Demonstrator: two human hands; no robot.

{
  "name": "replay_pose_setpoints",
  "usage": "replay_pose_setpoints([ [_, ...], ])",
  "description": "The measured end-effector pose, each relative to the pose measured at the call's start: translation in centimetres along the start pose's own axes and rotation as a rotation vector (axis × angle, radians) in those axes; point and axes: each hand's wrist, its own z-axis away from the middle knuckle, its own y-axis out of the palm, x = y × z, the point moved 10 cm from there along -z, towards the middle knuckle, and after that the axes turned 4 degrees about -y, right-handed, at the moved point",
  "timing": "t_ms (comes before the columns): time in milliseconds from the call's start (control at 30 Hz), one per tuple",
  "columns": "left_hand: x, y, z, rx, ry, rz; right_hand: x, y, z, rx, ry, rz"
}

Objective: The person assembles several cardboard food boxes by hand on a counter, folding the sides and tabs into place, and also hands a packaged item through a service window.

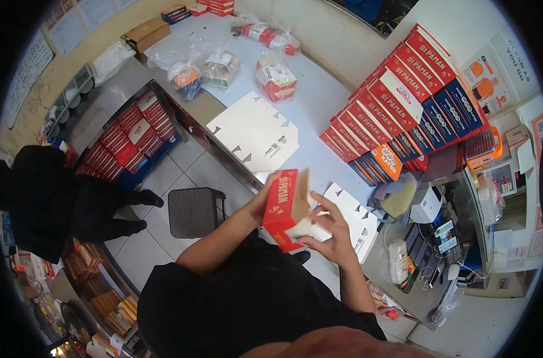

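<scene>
In front of my body I hold a red cardboard food box [281, 206], partly folded, with its brown inside showing along the open right side. My left hand [261, 201] grips its left side, the fingers mostly hidden behind the card. At the open side, my right hand [333, 231] has its thumb and curved fingers on the flaps. Beyond the box, flat white box blanks [256, 131] with slotted edges lie on the table. Another white blank [349, 218] lies partly behind my right hand.
Stacked red boxes [373, 107] and dark blue boxes [453, 107] rise at the right of the table [319, 89]. Bagged boxes [275, 77] stand at the back. A dark stool [195, 213] is at left, near a person in black [62, 203]. A cluttered counter [426, 298] is at right.
</scene>
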Motion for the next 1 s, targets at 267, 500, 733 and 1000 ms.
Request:
replay_pose_setpoints([
  [267, 8.1, -2.6, 0.3, 0.119, -0.323, 0.090, -9.4, 3.2, 7.1, -0.162, 0.446, -0.566],
  [500, 0.6, 2.1, 8.9, 0.016, 0.490, -0.782, -8.5, 0.2, 13.7, -0.420, 0.711, -0.458],
  [733, 1.0, 4.5, 10.0, 0.017, 0.582, -0.851, -5.7, -1.2, 13.9, -0.471, 0.477, -0.467],
  [1000, -0.9, 6.9, 11.2, 0.219, 0.613, -0.849, -3.1, -2.8, 12.1, -0.379, 0.482, -0.627],
])
